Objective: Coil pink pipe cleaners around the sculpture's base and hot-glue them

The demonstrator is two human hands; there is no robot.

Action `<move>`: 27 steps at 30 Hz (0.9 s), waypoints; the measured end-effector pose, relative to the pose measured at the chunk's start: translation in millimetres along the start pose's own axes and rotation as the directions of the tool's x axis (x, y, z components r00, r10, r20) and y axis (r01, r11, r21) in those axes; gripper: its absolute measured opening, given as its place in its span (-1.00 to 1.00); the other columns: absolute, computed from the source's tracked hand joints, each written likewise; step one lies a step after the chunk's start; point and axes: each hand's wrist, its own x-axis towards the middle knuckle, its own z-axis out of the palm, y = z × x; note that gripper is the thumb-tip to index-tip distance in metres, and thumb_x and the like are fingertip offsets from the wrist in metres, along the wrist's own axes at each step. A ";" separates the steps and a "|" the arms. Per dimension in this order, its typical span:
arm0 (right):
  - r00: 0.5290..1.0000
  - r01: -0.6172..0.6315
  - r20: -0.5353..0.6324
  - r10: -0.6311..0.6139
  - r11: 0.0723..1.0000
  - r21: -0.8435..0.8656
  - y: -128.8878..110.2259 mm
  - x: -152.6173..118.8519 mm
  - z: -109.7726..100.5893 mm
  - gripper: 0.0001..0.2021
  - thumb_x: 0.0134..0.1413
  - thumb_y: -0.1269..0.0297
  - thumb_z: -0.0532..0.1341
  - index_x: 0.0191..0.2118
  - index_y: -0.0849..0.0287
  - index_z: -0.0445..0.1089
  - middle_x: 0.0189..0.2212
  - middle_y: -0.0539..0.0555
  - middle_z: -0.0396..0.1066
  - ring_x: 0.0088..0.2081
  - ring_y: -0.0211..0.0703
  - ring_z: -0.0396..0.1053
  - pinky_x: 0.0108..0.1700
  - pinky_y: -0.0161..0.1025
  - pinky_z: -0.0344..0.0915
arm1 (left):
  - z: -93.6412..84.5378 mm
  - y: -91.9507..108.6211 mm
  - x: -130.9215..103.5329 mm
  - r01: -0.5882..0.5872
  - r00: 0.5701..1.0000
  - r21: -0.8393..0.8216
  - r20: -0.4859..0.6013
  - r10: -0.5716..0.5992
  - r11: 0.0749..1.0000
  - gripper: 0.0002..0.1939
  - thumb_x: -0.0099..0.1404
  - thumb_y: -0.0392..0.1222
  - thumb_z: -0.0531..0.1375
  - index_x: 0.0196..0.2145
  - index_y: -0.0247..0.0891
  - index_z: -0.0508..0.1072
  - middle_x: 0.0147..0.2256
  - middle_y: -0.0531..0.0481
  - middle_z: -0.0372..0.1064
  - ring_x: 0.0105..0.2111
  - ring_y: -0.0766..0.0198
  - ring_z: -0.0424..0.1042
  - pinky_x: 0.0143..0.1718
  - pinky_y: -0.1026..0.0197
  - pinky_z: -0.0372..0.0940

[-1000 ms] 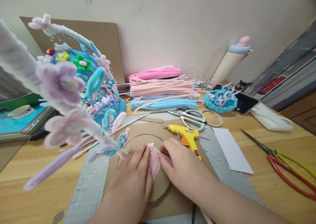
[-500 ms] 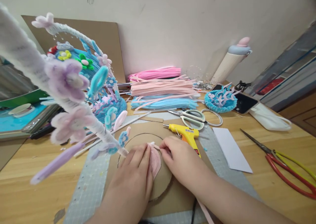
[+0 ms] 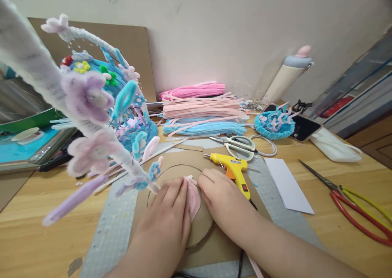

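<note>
A pink petal-like piece of pipe cleaners (image 3: 193, 200) lies on a cardboard sheet (image 3: 223, 245) marked with a dark drawn circle. My left hand (image 3: 167, 216) rests over its left side, fingers close together and pressing on it and the card. At the piece's upper right, my right hand (image 3: 219, 196) has its fingers bent and pinched round a thin pink strip (image 3: 255, 266), whose tail shows below the forearm. The fingertips of the right hand are partly hidden. A white wrapped stem with fuzzy flowers (image 3: 88, 98) reaches down to beside my left hand.
A yellow glue gun (image 3: 234, 169) and pale-handled scissors (image 3: 239, 145) lie beyond my right hand. Bundles of pink and blue pipe cleaners (image 3: 202, 108) are at the back. White card (image 3: 288, 186) and red-and-yellow-handled scissors (image 3: 352, 204) lie right.
My right hand has shifted slightly, its fingers now more curled in beside the pink piece, and more of the glue gun's handle shows. My left hand stays in place.
</note>
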 end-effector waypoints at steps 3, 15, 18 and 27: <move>1.000 0.004 -0.004 -0.004 1.000 -0.013 0.7 0.7 1.7 -0.80 0.15 0.59 0.09 -0.43 0.17 0.26 -0.40 0.03 0.29 -0.33 -0.14 0.22 -0.30 -0.22 0.12 | -1.0 0.4 0.4 -0.011 1.000 0.004 -0.001 0.011 1.000 -0.53 0.30 -0.31 -0.01 0.16 -0.39 0.22 0.11 -0.19 0.30 0.11 0.01 0.26 0.07 -0.05 0.29; 0.995 -0.062 -0.074 0.068 0.994 0.091 2.3 -0.4 5.4 -0.82 0.14 0.58 0.08 -0.42 0.18 0.23 -0.40 0.03 0.27 -0.32 -0.13 0.24 -0.28 -0.21 0.16 | -1.7 1.6 0.5 -0.009 1.000 0.012 -0.019 0.009 1.000 -0.53 0.30 -0.32 -0.03 0.16 -0.35 0.21 0.11 -0.16 0.31 0.11 0.03 0.26 0.07 -0.04 0.27; 0.997 -0.021 -0.075 0.025 0.998 0.061 3.1 -3.0 6.6 -0.81 0.18 0.56 0.07 -0.42 0.17 0.22 -0.40 0.03 0.25 -0.33 -0.13 0.22 -0.28 -0.20 0.16 | -2.1 2.2 0.8 -0.007 1.000 0.009 -0.007 0.007 1.000 -0.52 0.29 -0.33 -0.02 0.16 -0.35 0.21 0.10 -0.15 0.32 0.10 0.04 0.27 0.05 -0.03 0.29; 0.994 0.105 -0.032 -0.107 0.994 -0.036 6.4 -3.4 8.3 -0.84 0.18 0.54 0.12 -0.40 0.19 0.26 -0.39 0.03 0.26 -0.33 -0.12 0.19 -0.29 -0.18 0.15 | -3.7 0.4 3.8 -0.052 0.997 -0.028 -0.051 0.051 0.998 -0.53 0.30 -0.35 0.01 0.16 -0.41 0.20 0.08 -0.19 0.32 0.07 0.05 0.27 0.07 -0.02 0.27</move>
